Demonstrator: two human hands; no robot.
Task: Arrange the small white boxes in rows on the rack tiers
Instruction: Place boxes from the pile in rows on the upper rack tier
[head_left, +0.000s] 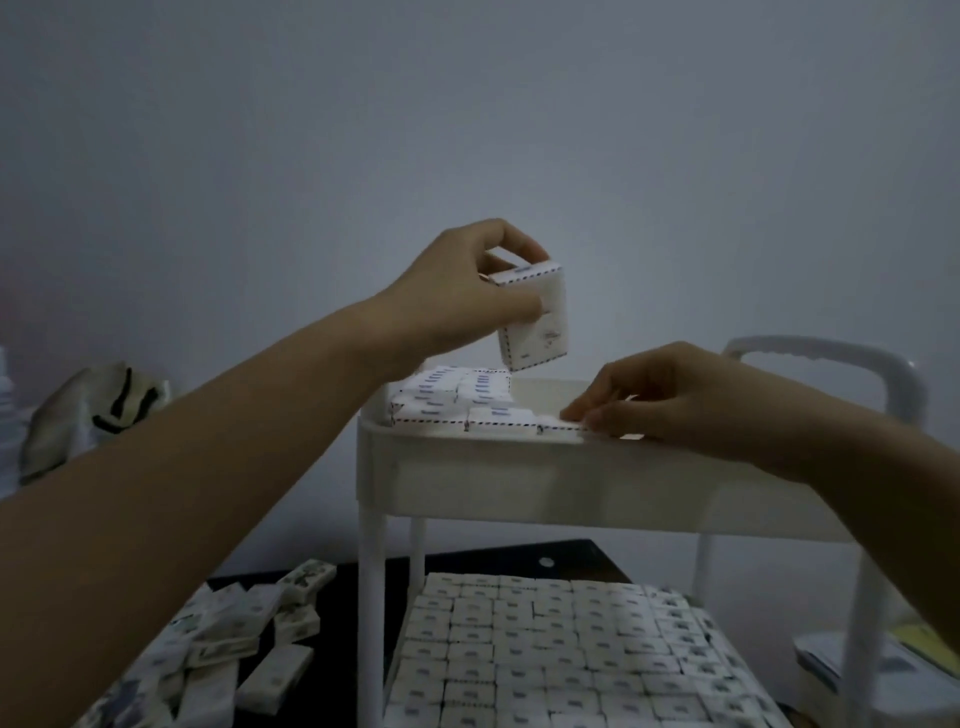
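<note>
Up above the rack's top tier (467, 457), the left hand (457, 291) pinches a tilted clump of small white boxes (535, 322) between thumb and curled fingers, clear of the partial rows (452, 400) laid at that tier's left end. The right hand (691, 400) rests on the front rim, its loosely bent fingertips touching the last box in the front row. Packed rows (545, 654) cover the lower tier, and a loose pile (234, 634) lies on the dark table (519, 558) at left.

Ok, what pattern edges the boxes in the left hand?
The held boxes are white with a dashed dark border along the edges; head view shows it best.
</note>
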